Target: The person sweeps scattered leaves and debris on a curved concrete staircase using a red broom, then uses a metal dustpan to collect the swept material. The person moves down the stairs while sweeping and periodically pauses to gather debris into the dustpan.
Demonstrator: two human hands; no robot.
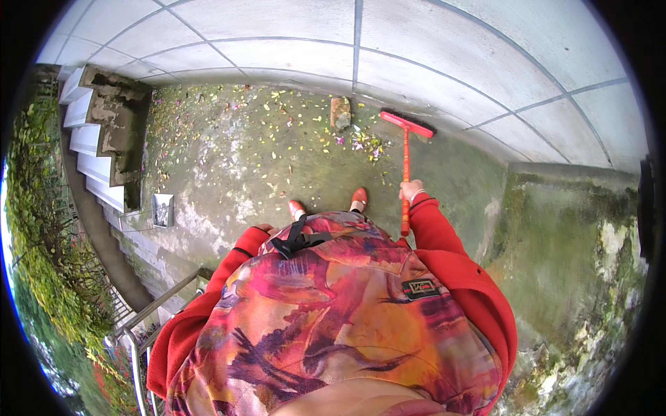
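Note:
My right hand is closed around the red handle of a broom. The broom's red head with dark bristles lies by the foot of the tiled wall, at the upper right. Just left of the head is a small heap of petals and leaves on the mossy concrete floor. A brick lies beside that heap, close to the wall. My left hand is near my waist, mostly hidden by the red sleeve and patterned apron; its fingers cannot be made out.
Scattered leaves and petals cover the floor at the upper left. Tiled steps rise at the left, with a metal dustpan near them. A metal railing stands at the lower left. A white tiled wall runs across the top.

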